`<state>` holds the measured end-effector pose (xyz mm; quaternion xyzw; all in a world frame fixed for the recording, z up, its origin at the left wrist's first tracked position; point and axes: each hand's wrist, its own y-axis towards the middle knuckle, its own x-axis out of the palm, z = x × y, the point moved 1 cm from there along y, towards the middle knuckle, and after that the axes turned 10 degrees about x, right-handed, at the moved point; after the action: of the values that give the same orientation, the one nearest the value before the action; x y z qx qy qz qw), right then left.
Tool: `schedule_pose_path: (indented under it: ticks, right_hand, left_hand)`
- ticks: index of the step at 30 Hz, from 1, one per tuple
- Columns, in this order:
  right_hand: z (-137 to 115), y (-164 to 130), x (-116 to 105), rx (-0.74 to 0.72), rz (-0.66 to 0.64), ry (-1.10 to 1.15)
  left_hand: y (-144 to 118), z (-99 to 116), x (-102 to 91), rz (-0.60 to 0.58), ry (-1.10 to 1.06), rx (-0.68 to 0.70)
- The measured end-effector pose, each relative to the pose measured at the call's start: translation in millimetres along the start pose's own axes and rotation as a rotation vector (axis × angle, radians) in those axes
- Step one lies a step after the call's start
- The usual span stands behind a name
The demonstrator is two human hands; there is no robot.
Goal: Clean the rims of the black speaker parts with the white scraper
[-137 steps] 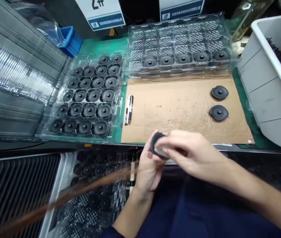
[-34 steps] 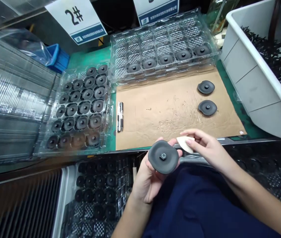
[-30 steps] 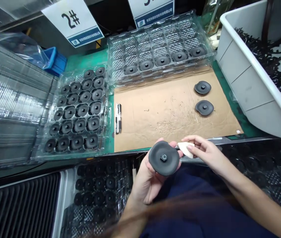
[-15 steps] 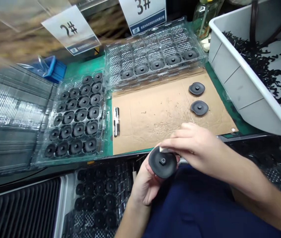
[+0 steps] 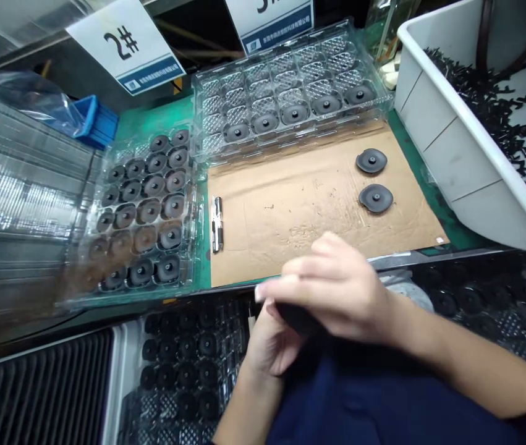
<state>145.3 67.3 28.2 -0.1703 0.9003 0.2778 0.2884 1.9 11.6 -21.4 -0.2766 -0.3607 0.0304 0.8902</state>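
My left hand (image 5: 267,346) holds a round black rubber disc (image 5: 296,316) below the bench edge; only a dark sliver of it shows. My right hand (image 5: 337,290) lies across the top of the disc, blurred, fingers closed on a small white piece whose tip (image 5: 259,292) peeks out at the left. Two more black discs (image 5: 371,161) (image 5: 376,198) lie on the brown cardboard sheet (image 5: 290,204).
A clear tray (image 5: 200,204) full of black discs stands left of the cardboard. Another clear tray (image 5: 290,68), partly filled, stands behind. A pen (image 5: 217,215) lies beside the cardboard. A white bin (image 5: 448,136) of black scraps is at right. Trays of discs (image 5: 183,364) sit below the bench.
My right hand has swept left over the disc with the white piece, covering it almost entirely. The left hand has stayed in place with the disc.
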Motion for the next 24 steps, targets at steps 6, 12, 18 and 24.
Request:
schedule_pose_path:
  ticks: [6, 12, 18, 24]
  right_hand:
    - [54.9, -26.6, 14.5, 0.542, 0.028, 0.069]
    - [90.1, -70.8, 47.9, 0.766, -0.067, 0.096]
    - [33.0, -30.9, 10.3, 0.679, 0.103, 0.177]
    - [-21.0, -5.4, 14.3, 0.269, -0.042, 0.240]
  left_hand:
    - [-4.2, 12.9, -7.6, -0.162, -0.105, 0.048]
    - [-2.1, 14.7, -6.6, -0.187, -0.120, 0.058]
    - [-2.4, 8.1, -1.1, -0.114, -0.076, 0.111]
    - [0.8, 4.9, -7.0, -0.011, 0.030, 0.180]
